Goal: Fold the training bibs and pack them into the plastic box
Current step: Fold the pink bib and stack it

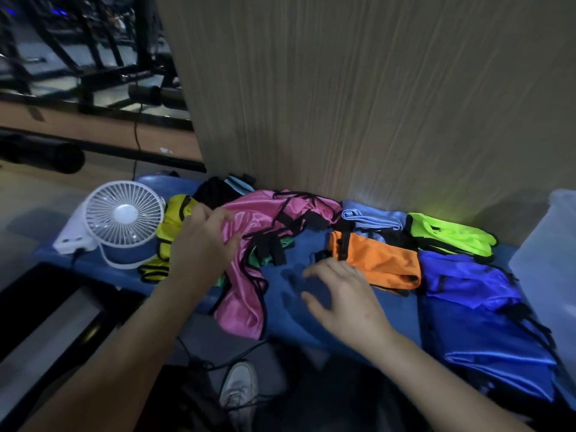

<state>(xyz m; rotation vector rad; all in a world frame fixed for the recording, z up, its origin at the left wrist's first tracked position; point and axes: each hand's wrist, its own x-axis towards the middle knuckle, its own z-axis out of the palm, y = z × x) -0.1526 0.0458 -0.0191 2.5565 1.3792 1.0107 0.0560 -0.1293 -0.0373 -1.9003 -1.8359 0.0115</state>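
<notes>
A pink bib (249, 275) with black trim lies crumpled over the front edge of the blue table (290, 310). My left hand (202, 241) rests on its left side, fingers loosely bent against the cloth. My right hand (343, 294) hovers spread above the bare table, holding nothing. Just beyond its fingertips lies a folded orange bib (380, 263). Folded bibs sit to the right: light blue (374, 218), neon green (448, 233), dark blue (467, 279). A yellow bib (170, 226) and a green one (265, 258) lie under the pink one. The plastic box (548, 254) stands at the far right.
A small white fan (124, 219) stands on the table's left end beside a white device (70, 241). A wooden panel (358, 98) rises right behind the table. A large blue cloth (498, 347) hangs over the right front edge. A shoe (238, 391) and cables are on the floor below.
</notes>
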